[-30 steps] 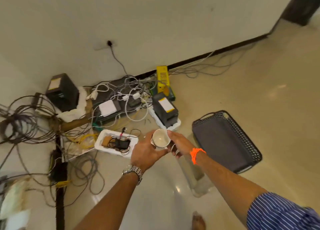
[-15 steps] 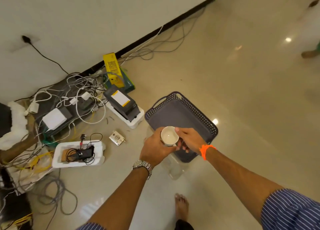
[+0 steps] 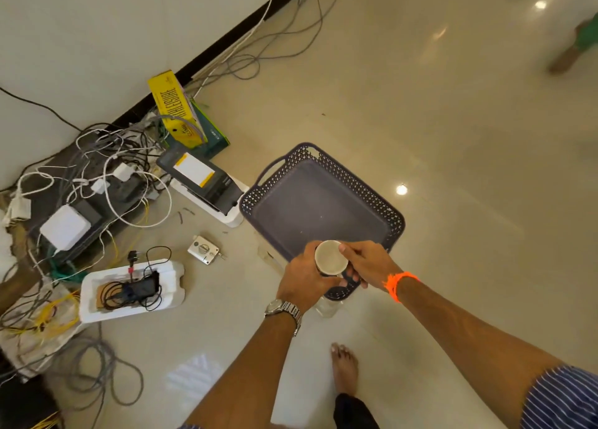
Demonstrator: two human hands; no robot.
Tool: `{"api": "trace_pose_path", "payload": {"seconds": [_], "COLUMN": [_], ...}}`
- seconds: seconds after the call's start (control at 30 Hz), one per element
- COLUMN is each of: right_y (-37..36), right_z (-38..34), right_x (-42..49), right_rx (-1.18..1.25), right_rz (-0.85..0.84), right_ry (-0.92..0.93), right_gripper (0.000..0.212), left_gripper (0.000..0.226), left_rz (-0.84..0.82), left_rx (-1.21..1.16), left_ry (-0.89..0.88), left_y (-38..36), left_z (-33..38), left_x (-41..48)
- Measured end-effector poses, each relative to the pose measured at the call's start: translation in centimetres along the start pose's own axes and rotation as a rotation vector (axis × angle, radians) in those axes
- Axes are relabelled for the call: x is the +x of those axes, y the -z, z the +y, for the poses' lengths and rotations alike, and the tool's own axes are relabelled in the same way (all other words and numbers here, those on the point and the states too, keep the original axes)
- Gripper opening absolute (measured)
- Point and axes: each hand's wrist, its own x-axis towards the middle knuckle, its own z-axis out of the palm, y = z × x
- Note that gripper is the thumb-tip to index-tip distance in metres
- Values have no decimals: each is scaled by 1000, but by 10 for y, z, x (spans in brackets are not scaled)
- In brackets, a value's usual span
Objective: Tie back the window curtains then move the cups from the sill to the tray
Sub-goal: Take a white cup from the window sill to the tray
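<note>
Head view, read from nine o'clock across to three: a tangle of cables (image 3: 97,176) and a white foam block (image 3: 132,291) lie at nine o'clock on the floor (image 3: 453,137), with a yellow box (image 3: 176,111) at eleven o'clock against the wall. Just past centre sits the dark tray (image 3: 323,202), flat on the floor, its long axis running from eleven o'clock to five o'clock, its bed bare. At its five o'clock end the left hand (image 3: 302,278) wraps its fingers around the side of the cup (image 3: 330,257), which is upright with its mouth open to the camera and looks empty. The right hand (image 3: 365,263), with an orange band (image 3: 396,283) at the wrist, pinches the cup's rim from the three o'clock side. Both hands share the hold, and neither is clearly nearer. The cup hangs above the tray's near handle end, so the open bed lies toward eleven o'clock from the fingers and below them. My reading is that the next move is a short reach forward and a lowering. A bare foot (image 3: 344,368) stands at six o'clock.
</note>
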Motion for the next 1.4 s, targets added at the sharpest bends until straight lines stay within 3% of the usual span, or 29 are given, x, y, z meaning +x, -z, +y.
{"api": "trace_pose_path", "payload": {"seconds": [0.2, 0.6, 1.17, 1.4], "right_y": [-4, -6, -9, 4], "right_z": [18, 21, 11, 3], "right_x": [15, 27, 25, 7], "right_rx": [-84, -238, -220, -303], "right_rz": [-47, -152, -185, 85], "right_ry": [-21, -95, -272, -197], "right_gripper": [33, 39, 38, 35], "left_gripper": [77, 75, 84, 94], "left_rz": [-51, -2, -26, -18], "left_rx": [79, 459, 510, 429], "left_ry": [5, -102, -100, -97], "left_y": [-16, -21, -26, -7], "left_z": [-14, -20, -28, -23], "left_x": [11, 20, 20, 5]}}
